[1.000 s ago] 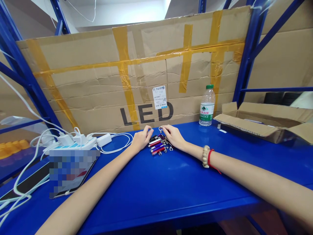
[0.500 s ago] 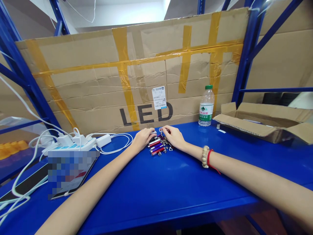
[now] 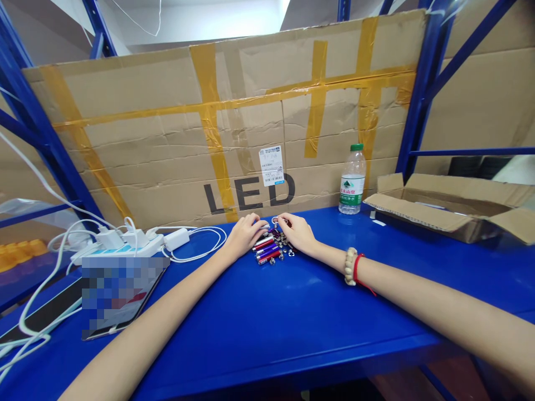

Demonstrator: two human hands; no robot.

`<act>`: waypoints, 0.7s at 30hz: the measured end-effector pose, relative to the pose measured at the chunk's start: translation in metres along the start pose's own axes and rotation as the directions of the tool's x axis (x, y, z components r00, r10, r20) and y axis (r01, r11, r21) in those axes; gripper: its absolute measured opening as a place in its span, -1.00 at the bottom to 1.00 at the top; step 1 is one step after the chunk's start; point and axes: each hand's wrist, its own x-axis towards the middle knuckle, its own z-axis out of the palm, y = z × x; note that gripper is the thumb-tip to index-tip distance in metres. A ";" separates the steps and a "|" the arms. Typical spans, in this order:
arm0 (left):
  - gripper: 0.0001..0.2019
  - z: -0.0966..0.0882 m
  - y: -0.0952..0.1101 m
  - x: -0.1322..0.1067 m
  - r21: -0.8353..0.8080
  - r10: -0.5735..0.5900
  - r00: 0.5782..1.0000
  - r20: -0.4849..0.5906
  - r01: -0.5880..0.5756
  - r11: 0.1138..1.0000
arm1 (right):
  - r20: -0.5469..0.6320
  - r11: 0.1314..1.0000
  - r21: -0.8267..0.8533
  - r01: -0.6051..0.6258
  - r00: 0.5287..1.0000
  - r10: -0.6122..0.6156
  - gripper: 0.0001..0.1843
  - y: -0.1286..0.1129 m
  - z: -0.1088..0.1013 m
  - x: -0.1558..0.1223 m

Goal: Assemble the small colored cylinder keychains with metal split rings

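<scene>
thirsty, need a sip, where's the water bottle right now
Head view: the water bottle stands upright at the back right of the blue table, in front of the cardboard sheet, just left of the open cardboard box.

Mid-bench: torch heap. Touching heap, 10 o'clock: left hand; 2 o'clock: right hand. Farther at 2: bottle. At 3: carton. At 9: power strip. At 8: tablet. At 12, behind: cardboard sheet.

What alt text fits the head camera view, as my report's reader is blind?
A person's left hand and right hand meet, fingertips on a pile of small coloured tubes with key rings, on a blue table. A power strip lies to the left, a water bottle and an open cardboard box to the right, a taped cardboard sheet marked LED behind.
</scene>
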 end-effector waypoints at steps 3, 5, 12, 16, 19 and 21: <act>-0.72 -0.003 0.003 0.001 -0.015 0.014 1.000 0.025 -0.013 1.000 | -0.004 1.000 0.008 -0.017 1.000 0.017 -0.70 0.001 0.001 0.000; -0.69 -0.004 0.004 0.001 -0.019 0.013 0.999 0.047 -0.012 1.000 | -0.004 1.000 0.017 -0.007 1.000 0.007 -0.70 0.002 0.001 0.000; -0.71 -0.005 0.004 0.001 -0.118 -0.085 0.992 0.091 0.095 0.988 | 0.022 0.995 0.083 0.049 0.998 -0.051 -0.69 0.006 0.004 0.002; -0.70 -0.007 0.003 0.000 -0.155 -0.122 0.990 0.074 0.132 0.979 | 0.085 0.969 0.173 0.177 0.977 -0.194 -0.68 0.005 0.006 0.002; -0.68 -0.007 0.003 0.000 -0.116 -0.022 0.996 0.089 0.033 0.993 | 0.128 0.957 0.190 0.217 0.961 -0.244 -0.67 0.004 0.006 0.000; -0.68 -0.006 0.003 0.000 -0.089 0.020 0.996 0.088 -0.012 0.996 | 0.150 0.956 0.187 0.226 0.955 -0.255 -0.64 0.004 0.006 -0.001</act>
